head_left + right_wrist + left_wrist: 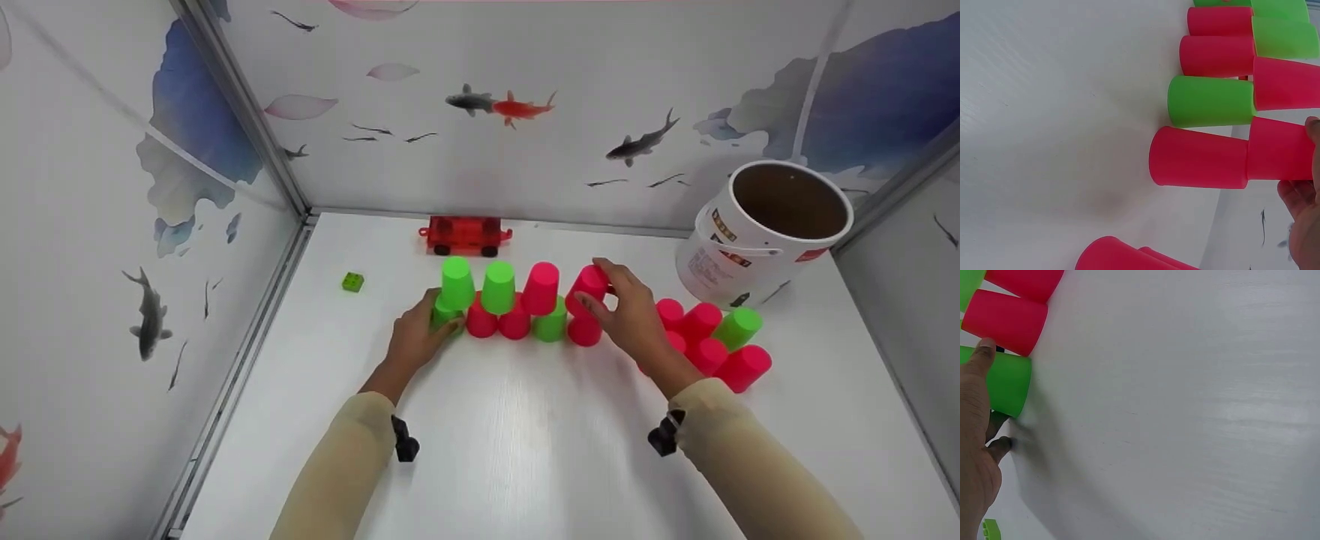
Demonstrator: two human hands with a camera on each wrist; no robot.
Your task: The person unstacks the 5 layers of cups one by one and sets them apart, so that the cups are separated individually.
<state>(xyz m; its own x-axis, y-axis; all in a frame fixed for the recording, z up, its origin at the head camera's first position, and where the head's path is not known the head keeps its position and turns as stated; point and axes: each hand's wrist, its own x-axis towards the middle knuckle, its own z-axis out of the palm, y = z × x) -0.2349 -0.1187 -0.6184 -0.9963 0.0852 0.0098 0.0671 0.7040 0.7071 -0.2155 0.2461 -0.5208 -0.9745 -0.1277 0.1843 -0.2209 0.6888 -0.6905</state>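
Observation:
Upside-down cups stand in a row on the white table (480, 435), red and green mixed, with a second level of cups above. The left hand (415, 331) grips the green cup (1009, 385) at the row's left end, its thumb on one side and fingers on the other. A lighter green cup (457, 283) sits above that one. With thumb and fingers, the right hand (636, 313) holds the rightmost upper red cup (1279, 149). In the right wrist view its rim meets the base of the red cup (1199, 158) below.
To the right of the row is a cluster of several red cups (744, 367) with one green cup (738, 328). Behind it stands a white bucket (712, 262). A red toy wagon chassis (465, 235) lies by the back wall, and a small green block (352, 282) lies left.

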